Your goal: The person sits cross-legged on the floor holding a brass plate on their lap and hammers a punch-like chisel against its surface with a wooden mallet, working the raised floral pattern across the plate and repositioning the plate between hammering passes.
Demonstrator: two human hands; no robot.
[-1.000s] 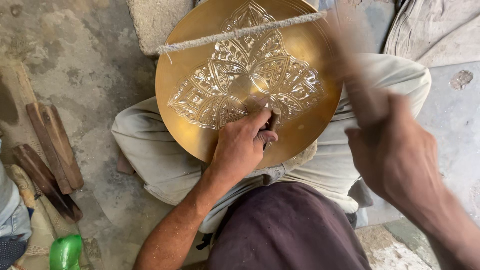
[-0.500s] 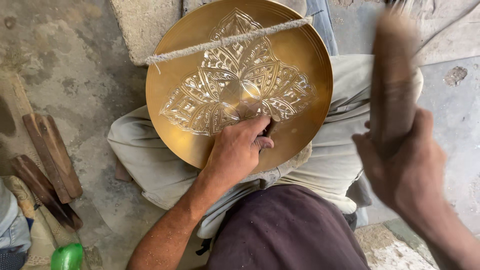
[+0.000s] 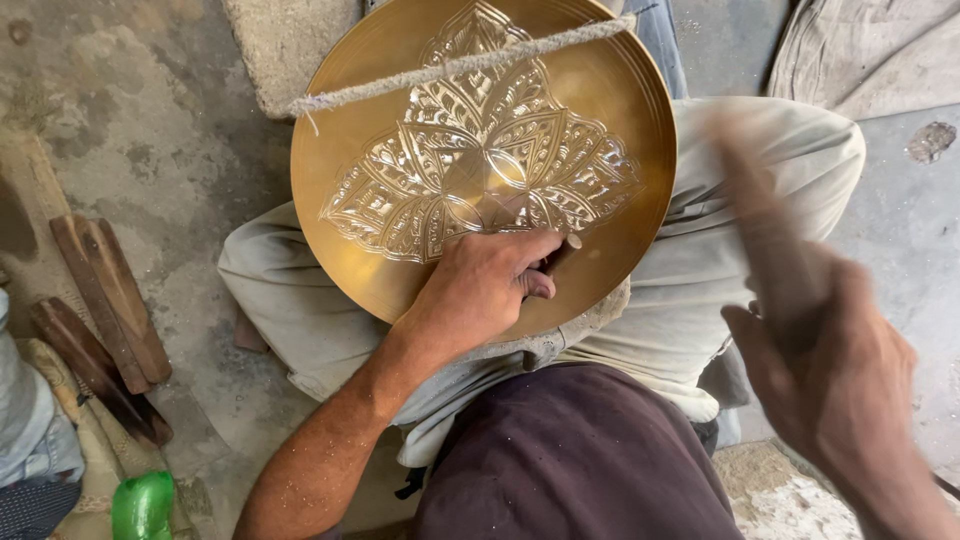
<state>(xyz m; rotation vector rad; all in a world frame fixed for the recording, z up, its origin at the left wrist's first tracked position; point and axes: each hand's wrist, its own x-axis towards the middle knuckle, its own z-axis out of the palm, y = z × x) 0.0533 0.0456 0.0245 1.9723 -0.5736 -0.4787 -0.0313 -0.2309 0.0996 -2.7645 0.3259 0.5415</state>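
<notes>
Brass plate (image 3: 480,150) with an engraved flower pattern is propped on the person's lap, directly ahead of the left hand (image 3: 480,290). This hand is pressed on its lower part, fingers closed around a small chisel (image 3: 562,250) whose tip is hidden. The right hand (image 3: 840,370) is held well apart to the right, clenched on a blurred wooden mallet (image 3: 760,220), raised above the plate's level.
</notes>
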